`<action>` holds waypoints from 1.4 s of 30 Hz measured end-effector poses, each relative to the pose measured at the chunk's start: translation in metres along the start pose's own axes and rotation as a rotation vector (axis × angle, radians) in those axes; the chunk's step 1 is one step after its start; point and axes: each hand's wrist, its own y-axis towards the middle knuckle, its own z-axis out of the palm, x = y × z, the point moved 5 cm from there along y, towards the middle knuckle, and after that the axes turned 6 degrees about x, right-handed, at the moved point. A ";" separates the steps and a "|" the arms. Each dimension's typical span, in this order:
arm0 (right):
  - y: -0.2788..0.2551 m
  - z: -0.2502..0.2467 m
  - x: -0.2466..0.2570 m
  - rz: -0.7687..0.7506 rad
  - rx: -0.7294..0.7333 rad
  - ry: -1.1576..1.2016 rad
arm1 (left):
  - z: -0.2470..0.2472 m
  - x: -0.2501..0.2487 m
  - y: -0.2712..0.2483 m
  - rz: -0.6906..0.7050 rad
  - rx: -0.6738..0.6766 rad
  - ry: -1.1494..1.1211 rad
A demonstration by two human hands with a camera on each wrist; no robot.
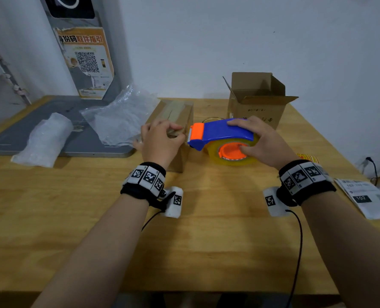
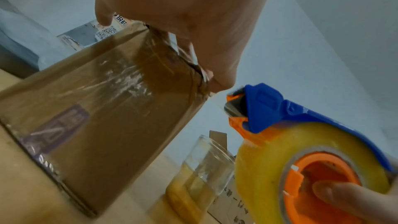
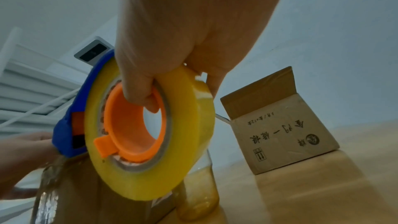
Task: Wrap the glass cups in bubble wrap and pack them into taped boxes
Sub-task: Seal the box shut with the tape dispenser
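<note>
The taping step was in hand. A closed box (image 1: 173, 121) sat on the wooden bench (image 1: 206, 241), with clear tape shining along its top and side. The left hand (image 1: 160, 141) rested on the near top edge of the box, its fingers curled over the corner and pressing the tape end down. The right hand (image 1: 260, 143) held the tape dispenser (image 1: 222, 138), a blue and orange one with a yellow roll. Its thumb sat inside the orange hub and its fingers lay over the blue top. The toothed end of the dispenser was just beside the left hand at the box edge.

One bare glass cup (image 2: 200, 173) stood on the bench just behind the dispenser, between the taped box and an open box (image 1: 258, 103) near the wall. It was not wrapped yet. A wrapped bundle (image 1: 47, 138) lay on a grey mat (image 1: 40, 112) to the left, and a loose sheet of bubble wrap (image 1: 122, 116) lay beside the taped box.

The next move looked like cutting the tape. That would call for a tilt of the teeth into the tape and a quick pull away, with the left hand pinning the end flat so it would not lift.
</note>
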 end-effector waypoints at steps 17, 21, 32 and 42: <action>0.007 -0.017 0.014 0.049 0.073 -0.417 | 0.007 -0.008 -0.006 0.051 0.058 0.089; 0.028 -0.014 0.040 0.127 0.124 -0.528 | 0.011 -0.014 -0.011 0.097 0.108 0.117; 0.032 -0.010 0.024 0.345 0.261 -0.153 | 0.014 -0.015 -0.012 0.074 0.142 0.141; -0.053 0.006 -0.105 0.989 0.373 0.218 | -0.007 0.001 -0.003 0.051 -0.099 -0.229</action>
